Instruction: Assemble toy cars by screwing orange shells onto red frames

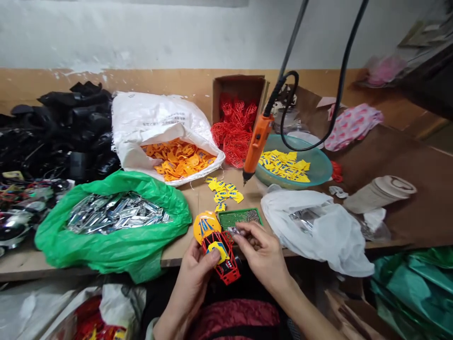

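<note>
My left hand is wrapped round a toy car body with a red lattice frame, an orange front piece and a yellow panel on top, on which the thumb rests. Beside the car's right side, my right hand pinches a small silvery piece between thumb and fingertips. Just behind the fingers lies a green tray with many small screws. An orange electric screwdriver hangs tip down above the table, behind the tray. Several yellow pieces lie loose behind the tray.
A green bag of chrome parts and a white sack of orange parts stand left. Behind are a box with red frames and a teal bowl of yellow pieces. A white plastic bag and cloth roll lie right.
</note>
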A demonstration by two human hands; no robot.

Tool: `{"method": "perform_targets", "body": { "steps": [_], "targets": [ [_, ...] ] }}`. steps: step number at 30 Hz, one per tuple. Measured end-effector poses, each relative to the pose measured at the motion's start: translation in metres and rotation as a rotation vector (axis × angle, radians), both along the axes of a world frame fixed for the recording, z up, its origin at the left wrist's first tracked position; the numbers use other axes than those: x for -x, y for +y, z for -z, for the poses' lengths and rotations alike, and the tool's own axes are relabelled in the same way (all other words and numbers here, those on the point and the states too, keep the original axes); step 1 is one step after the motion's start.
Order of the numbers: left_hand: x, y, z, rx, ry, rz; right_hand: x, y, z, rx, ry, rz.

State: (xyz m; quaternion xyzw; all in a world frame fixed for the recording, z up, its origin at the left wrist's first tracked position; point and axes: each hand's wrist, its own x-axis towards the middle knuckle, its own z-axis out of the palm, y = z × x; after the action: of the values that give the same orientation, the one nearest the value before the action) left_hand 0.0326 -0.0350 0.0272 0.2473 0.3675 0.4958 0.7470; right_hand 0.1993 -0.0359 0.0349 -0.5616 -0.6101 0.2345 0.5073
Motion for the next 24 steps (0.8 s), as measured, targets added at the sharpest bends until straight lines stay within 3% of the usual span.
{"method": "perform_targets", "body": {
  "steps": [6,14,19,24],
  "targets": [
    [0.002,-0.002,0.005,0.006,-0.019,-0.048,0.015,0.002,0.007,-0.113,-0.046,0.012],
    [0.009,0.000,0.007,0.061,-0.028,-0.072,0.017,0.001,0.016,0.102,0.224,-0.067],
    [0.006,-0.002,0.009,0.083,-0.016,-0.080,0.016,0.003,0.011,-0.081,0.072,0.145],
    [0.004,-0.004,0.012,0.091,-0.060,-0.094,0.024,-0.002,0.007,-0.203,-0.089,0.065]
  ]
}}
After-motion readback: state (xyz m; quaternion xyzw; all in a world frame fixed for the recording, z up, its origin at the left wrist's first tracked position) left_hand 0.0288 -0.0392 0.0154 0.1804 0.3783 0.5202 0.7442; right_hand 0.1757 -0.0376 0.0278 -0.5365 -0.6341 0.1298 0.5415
